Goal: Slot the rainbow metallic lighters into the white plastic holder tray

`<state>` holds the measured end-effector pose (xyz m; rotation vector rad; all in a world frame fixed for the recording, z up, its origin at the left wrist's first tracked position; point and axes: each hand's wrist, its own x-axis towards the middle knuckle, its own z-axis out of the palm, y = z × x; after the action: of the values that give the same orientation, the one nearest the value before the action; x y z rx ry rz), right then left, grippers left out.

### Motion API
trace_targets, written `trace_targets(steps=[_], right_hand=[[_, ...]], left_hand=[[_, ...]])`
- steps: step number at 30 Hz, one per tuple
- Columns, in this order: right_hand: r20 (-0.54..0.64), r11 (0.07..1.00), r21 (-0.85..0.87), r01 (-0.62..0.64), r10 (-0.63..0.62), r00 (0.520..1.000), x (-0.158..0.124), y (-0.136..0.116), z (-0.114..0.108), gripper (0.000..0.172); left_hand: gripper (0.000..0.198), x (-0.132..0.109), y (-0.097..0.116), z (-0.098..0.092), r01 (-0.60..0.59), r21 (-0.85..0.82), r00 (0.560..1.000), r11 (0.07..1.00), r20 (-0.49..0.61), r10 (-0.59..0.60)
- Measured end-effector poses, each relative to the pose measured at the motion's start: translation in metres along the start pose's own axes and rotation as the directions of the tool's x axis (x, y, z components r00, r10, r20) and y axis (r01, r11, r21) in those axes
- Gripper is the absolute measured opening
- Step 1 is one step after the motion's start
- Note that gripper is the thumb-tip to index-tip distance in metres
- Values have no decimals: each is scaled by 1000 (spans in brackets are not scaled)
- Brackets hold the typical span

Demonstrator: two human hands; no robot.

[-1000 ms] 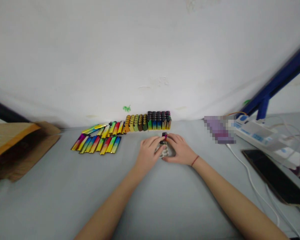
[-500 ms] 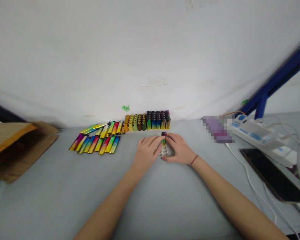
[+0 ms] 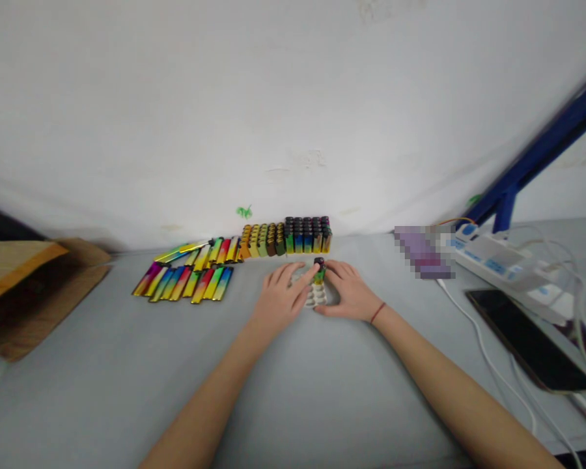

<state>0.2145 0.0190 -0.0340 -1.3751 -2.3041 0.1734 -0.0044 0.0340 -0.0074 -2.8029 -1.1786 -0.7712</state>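
Note:
A small white tray (image 3: 315,299) with rounded pockets lies on the table between my hands. One lighter (image 3: 319,276), black-topped with a green and yellow body, stands upright at the tray's far right end. My left hand (image 3: 279,294) is on the tray's left side, fingers apart, its index finger reaching to the lighter's upper part. My right hand (image 3: 350,292) curves round the tray's right side, thumb at the near end and fingers by the lighter; it grips the tray. The left hand hides part of the tray.
Upright black-topped lighters (image 3: 307,236) stand in a block by the wall, beside gold-topped ones (image 3: 262,240). Shiny multicoloured lighters (image 3: 190,283) lie in rows to the left. A brown paper bag (image 3: 43,286) is far left. A phone (image 3: 527,339), power strip (image 3: 512,270) and white cables (image 3: 483,345) are right.
My left hand has drawn slightly left, its fingers spreading and its thumb leaving the lighter, so more of the lighter and tray shows. My right hand has stayed in place.

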Motion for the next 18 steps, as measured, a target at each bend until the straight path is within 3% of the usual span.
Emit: trace_targets(steps=[3,6,9,11,13,18], right_hand=[[-2,1000,6,4,-4,1000,-1,1,1,80],[-6,1000,3,4,-4,1000,-2,2,2,80],[-4,1000,-1,12,-12,1000,-3,3,2,79],[-4,1000,1,15,-15,1000,-3,4,2,78],[-5,1000,3,14,-14,1000,-3,4,2,78],[-3,1000,-3,4,-4,1000,-3,3,1,78]], left_hand=[[44,-2,-15,-8,41,-23,998,999,-49,-42],[39,-7,-39,-22,269,46,959,962,-110,-263],[38,-14,-64,-37,567,217,824,795,-168,-542],[39,-19,-75,-44,671,301,737,678,-175,-652],[39,-21,-81,-49,696,336,704,635,-145,-695],[40,-20,-76,-47,690,377,696,618,-108,-710]])
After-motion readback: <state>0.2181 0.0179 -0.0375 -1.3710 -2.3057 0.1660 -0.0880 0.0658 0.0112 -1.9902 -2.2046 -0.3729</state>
